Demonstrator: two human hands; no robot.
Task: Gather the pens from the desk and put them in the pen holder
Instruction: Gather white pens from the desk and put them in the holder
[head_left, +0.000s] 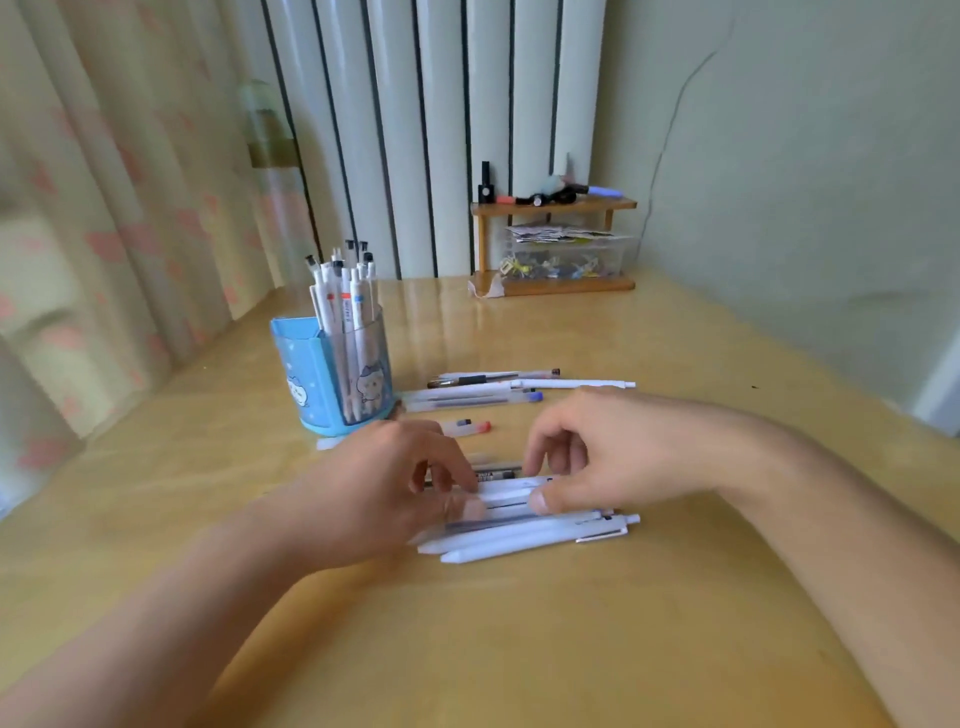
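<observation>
both hands, left hand (395, 483) and right hand (597, 457), pinch a near pen cluster (530, 530) on the desk (519, 649); about five loose pens (498, 389) lie at twelve o'clock; one pen holder (337, 374) at ten o'clock holds roughly eight.

Showing small dark print, too blurred for reading, on a clear-barrelled pen (491, 474) lying just beyond the fingertips.
</observation>
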